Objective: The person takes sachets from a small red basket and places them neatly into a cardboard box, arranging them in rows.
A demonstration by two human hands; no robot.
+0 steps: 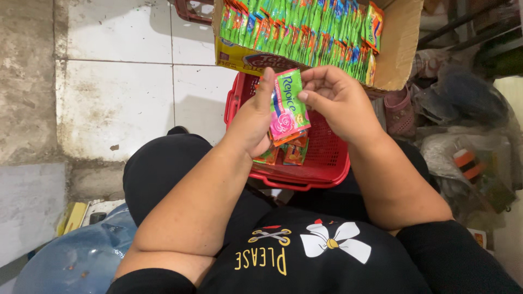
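Both forearms reach out from the seated person's lap, bent at the elbows, the hands meeting above a red basket (pixel 327 163). The left hand (pixel 251 122) grips a glossy pink and green sachet (pixel 287 106), thumb pressed up its near edge, with what may be a few more flat packets fanned underneath. The right hand (pixel 332 98) curls over, fingertips pinching the sachet's top corner. The basket is ribbed plastic lattice, holding orange packets (pixel 294 153). Beyond it, an open cardboard box (pixel 400 49) is packed tight with upright green sachets (pixel 305 30).
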